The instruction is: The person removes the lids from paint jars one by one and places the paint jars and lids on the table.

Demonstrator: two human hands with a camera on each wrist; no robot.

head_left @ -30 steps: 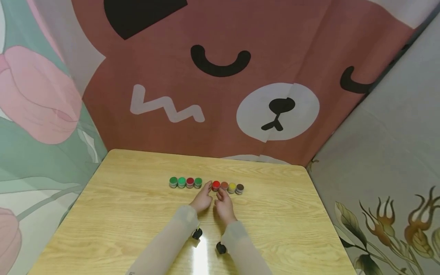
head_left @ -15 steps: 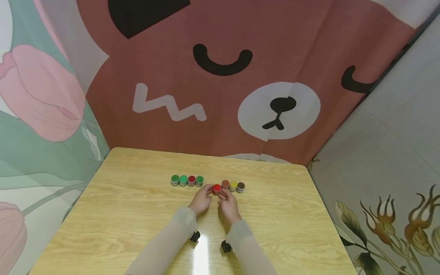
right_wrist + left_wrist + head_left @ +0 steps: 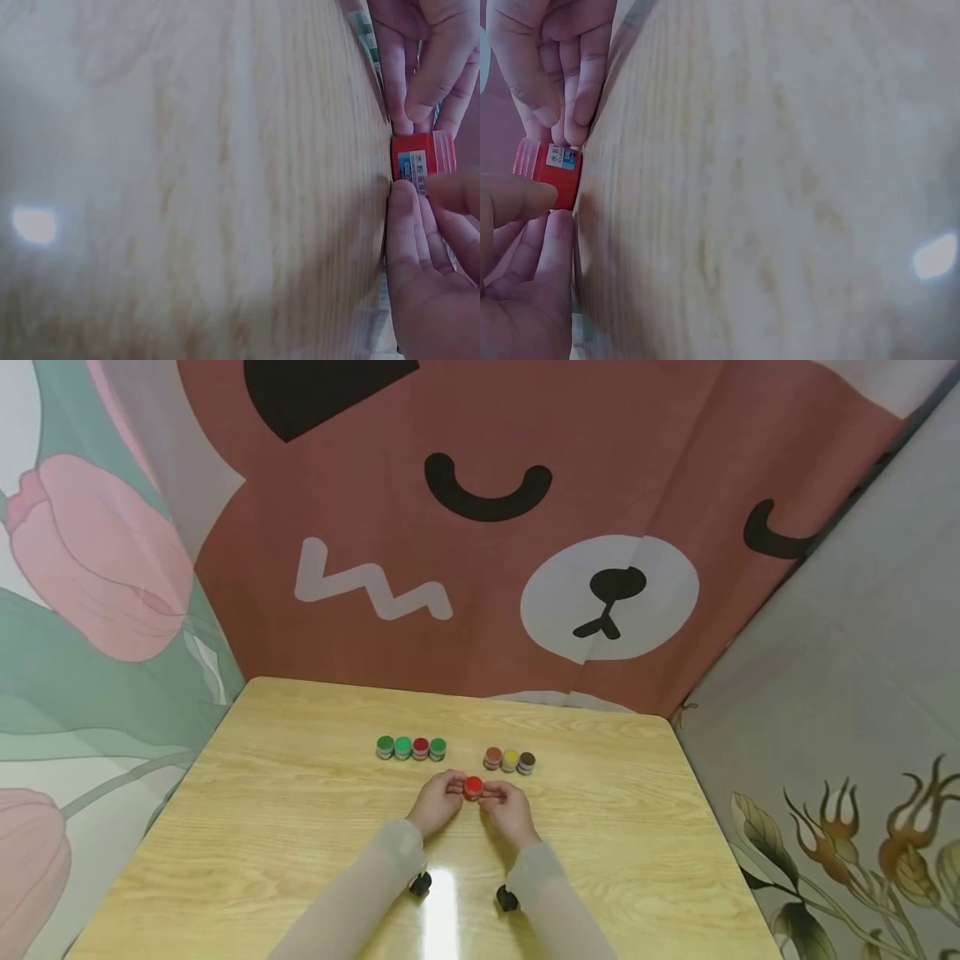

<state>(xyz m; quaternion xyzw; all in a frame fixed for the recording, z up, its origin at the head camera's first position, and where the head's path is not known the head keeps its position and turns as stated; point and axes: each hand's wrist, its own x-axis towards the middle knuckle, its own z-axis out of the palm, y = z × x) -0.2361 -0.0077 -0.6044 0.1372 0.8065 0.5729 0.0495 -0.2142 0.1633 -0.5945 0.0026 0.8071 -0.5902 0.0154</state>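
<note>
A small paint jar (image 3: pixel 473 787) with a bright red lid stands on the wooden table between my hands. My left hand (image 3: pixel 437 804) holds it from the left with its fingertips, and my right hand (image 3: pixel 510 810) does so from the right. Close up in the left wrist view, the red jar (image 3: pixel 567 178) shows a clear band and a printed label, with the left thumb across its near side. From the right wrist, the jar (image 3: pixel 406 145) appears upright, the right thumb overlapping its label. Fingers of both hands meet its opposite sides.
Behind the hands, to the left, several jars stand in a tight row: green (image 3: pixel 386 747), mint (image 3: pixel 402 747), dark red (image 3: pixel 421 749) and another green. Orange-brown (image 3: pixel 492 757), yellow (image 3: pixel 510 761) and dark brown (image 3: pixel 527 763) jars stand to the right. Printed cloths surround the table (image 3: pixel 300 827).
The red-lidded jar has come out of its row toward me, held between both hands, leaving a gap beside the orange-brown jar. Both hands have drawn back with it. The other jars stay in place.
</note>
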